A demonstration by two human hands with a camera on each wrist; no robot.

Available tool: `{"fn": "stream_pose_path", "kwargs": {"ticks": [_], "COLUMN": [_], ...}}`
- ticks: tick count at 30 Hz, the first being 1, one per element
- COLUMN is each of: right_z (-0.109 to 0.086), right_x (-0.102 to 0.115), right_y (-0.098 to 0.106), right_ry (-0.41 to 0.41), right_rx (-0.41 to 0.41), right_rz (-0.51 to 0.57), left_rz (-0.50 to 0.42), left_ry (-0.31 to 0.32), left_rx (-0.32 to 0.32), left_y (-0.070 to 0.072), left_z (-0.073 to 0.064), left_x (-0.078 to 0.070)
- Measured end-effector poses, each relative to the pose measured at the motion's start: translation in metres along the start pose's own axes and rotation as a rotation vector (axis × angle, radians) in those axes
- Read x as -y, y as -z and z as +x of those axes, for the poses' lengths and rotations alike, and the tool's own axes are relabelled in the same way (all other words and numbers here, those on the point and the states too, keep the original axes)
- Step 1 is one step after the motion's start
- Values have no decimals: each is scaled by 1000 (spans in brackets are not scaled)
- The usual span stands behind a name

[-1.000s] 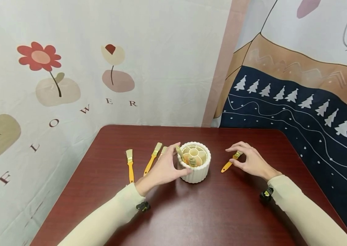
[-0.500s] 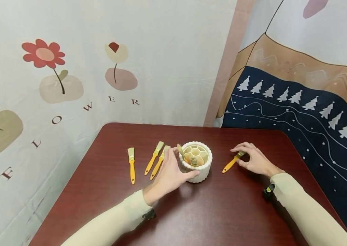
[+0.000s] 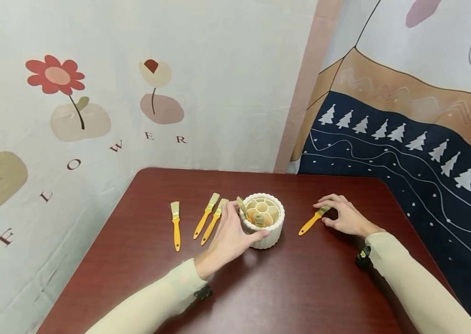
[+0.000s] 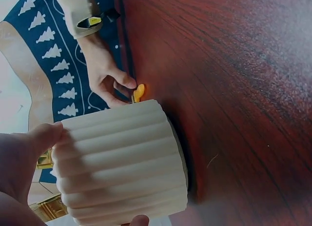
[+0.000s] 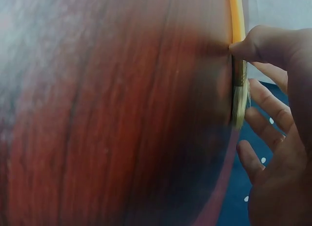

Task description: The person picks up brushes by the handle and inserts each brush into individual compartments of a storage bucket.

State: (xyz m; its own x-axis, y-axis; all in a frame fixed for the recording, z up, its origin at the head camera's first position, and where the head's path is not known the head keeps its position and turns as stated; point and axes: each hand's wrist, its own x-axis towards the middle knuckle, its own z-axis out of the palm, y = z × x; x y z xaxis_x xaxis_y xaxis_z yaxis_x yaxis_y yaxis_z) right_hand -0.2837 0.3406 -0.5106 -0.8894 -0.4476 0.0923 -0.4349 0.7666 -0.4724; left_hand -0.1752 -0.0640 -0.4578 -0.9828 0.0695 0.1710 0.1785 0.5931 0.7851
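Note:
My left hand (image 3: 228, 237) grips the near left side of a round cream holder (image 3: 272, 235) with a fluted wall, thumb at the front and fingers at its left edge. Inside are divided compartments; two brush heads (image 3: 259, 220) stick up at its left and front. In the left wrist view the holder's ribbed wall (image 4: 122, 162) lies between thumb and fingers. My right hand (image 3: 347, 219) pinches a flat paintbrush (image 3: 309, 224) near its metal band, the yellow handle slanting toward the holder. The right wrist view shows my thumb against that brush (image 5: 237, 21), which lies along the tabletop.
Three more yellow-handled paintbrushes lie left of the holder: one far left (image 3: 176, 227), one in the middle (image 3: 205, 217), and one (image 3: 213, 223) next to my left hand. The dark red table (image 3: 277, 297) ends at printed cloth hangings (image 3: 227, 83) behind and at right.
My left hand has shifted slightly right, its thumb farther along the holder's front, uncovering the brushes at left. My right hand has moved slightly right along its brush, toward the bristles.

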Motion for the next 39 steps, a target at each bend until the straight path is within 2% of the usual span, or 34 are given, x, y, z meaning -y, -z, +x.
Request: {"fn": "stream_pose_path", "kwargs": {"ticks": [12,19,39], "right_z": [-1,-1,-1], "right_x": [-3,-3,1], "right_y": [-1,-1,-1], "right_ry": [-14,-26,-34], "right_rx": [-11,-13,-31], "right_rz": [-35,-33,-57], "left_rz": [13,-1,42], "left_ry": [-39,-38,-73], "left_rx": [32,61,79], "left_y": [5,7,14], "left_z": [3,6,11], "left_x": [2,4,9]}}
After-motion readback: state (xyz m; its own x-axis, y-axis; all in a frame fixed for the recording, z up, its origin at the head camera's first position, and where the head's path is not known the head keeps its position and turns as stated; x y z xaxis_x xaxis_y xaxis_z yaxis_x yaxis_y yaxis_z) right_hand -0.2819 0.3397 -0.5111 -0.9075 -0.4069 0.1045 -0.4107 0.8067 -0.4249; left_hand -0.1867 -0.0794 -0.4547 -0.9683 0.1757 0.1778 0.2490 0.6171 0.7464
